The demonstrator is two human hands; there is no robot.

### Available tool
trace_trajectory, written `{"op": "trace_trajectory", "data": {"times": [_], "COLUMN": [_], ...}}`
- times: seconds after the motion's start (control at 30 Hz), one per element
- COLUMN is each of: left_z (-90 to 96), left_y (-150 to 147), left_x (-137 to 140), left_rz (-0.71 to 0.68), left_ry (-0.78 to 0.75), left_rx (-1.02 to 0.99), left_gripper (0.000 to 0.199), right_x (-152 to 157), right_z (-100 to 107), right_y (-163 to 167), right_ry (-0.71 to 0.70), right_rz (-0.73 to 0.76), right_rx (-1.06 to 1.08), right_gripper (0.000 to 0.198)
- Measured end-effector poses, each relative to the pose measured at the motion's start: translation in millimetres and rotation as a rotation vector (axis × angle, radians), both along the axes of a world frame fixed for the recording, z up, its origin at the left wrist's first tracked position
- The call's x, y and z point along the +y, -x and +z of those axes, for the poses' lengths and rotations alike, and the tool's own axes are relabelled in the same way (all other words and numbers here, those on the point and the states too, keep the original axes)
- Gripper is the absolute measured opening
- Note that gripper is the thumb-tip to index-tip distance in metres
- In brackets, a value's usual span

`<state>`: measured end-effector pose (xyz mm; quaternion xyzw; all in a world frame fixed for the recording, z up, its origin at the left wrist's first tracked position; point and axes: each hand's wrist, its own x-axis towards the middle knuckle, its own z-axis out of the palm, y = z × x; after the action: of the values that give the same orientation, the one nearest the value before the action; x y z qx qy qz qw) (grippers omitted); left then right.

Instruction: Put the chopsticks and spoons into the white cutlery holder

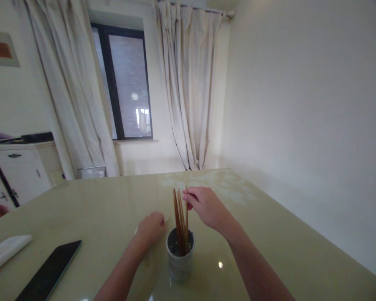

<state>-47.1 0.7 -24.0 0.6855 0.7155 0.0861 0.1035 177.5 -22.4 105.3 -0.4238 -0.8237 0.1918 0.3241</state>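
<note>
A grey cylindrical holder (180, 267) stands upright on the table, with several brown wooden chopsticks (177, 225) leaning in it. My right hand (203, 205) is closed in a pinch near the top of one lighter chopstick (186, 219), whose lower end is inside the holder. To the left of the holder, my left hand (152, 228) rests low over the table with its fingers curled. A thin pointed stick (167, 219) pokes out from those fingers toward the holder. The rest of that stick is hidden by the hand.
The glossy pale green table (269, 251) reaches to the wall on the right. A dark phone or tablet (50, 271) lies at the left, beside a white object (8, 251). Behind are a white cabinet (21, 163), curtains (191, 83) and a window (130, 83).
</note>
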Motion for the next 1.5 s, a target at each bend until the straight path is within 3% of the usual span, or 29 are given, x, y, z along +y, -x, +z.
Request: {"op": "trace_trajectory", "data": {"times": [0.13, 0.27, 0.37, 0.5, 0.6, 0.67, 0.77, 0.87, 1.0, 1.1, 1.17, 1.33, 1.5], "left_z": [-4.4, 7.1, 31.4, 80.5, 111.5, 122.1, 125.8, 125.6, 115.9, 87.9, 61.8, 9.8, -11.8], "left_y": [-3.9, 4.3, 19.0, 28.1, 14.5, -1.2, -23.0, -30.9, -10.0, 22.4, 44.0, 75.2, 82.2], "left_x": [-2.6, 2.3, 4.2, -12.2, -35.0, -47.7, -58.0, -59.2, -46.3, -26.1, -12.7, 5.1, 12.4], "left_rz": [-0.004, -0.034, -0.089, -0.156, -0.193, -0.289, -0.41, -0.443, -0.392, -0.214, -0.017, 0.09, 0.06], "left_ry": [-0.001, -0.017, -0.041, -0.267, -0.437, -0.439, -0.408, -0.403, -0.317, -0.204, -0.044, 0.056, 0.083], "left_rx": [-0.039, -0.127, -0.267, -0.757, -0.973, -1.069, -1.124, -1.062, -0.737, -0.264, 0.034, 0.127, 0.109], "left_gripper": [0.019, 0.014, 0.022, 0.036, 0.036, 0.033, 0.032, 0.033, 0.037, 0.023, 0.019, 0.022, 0.022], "right_x": [3.5, 5.5, 3.5, -4.2, -13.6, -20.3, -27.5, -29.5, -26.6, -21.5, -17.1, -8.4, -7.7], "right_z": [-7.4, -9.9, -5.3, 4.6, 9.4, 10.4, 11.2, 14.9, 24.5, 27.7, 24.7, 6.2, -4.6], "right_y": [4.0, 2.2, -1.7, -1.6, 4.5, 9.4, 13.6, 9.9, -6.9, -17.7, -18.7, -0.6, 16.7], "right_ry": [0.063, 0.055, 0.014, -0.166, -0.177, -0.105, -0.03, -0.036, -0.092, -0.141, -0.123, -0.04, -0.046], "right_rz": [-0.025, -0.082, -0.137, -0.214, -0.075, 0.058, 0.186, 0.202, 0.133, 0.071, 0.078, 0.076, -0.013], "right_rx": [-0.115, -0.179, -0.172, 0.051, 0.295, 0.435, 0.568, 0.657, 0.774, 0.752, 0.679, 0.4, 0.155], "right_gripper": [0.031, 0.031, 0.026, 0.02, 0.025, 0.028, 0.021, 0.019, 0.021, 0.022, 0.022, 0.013, 0.017]}}
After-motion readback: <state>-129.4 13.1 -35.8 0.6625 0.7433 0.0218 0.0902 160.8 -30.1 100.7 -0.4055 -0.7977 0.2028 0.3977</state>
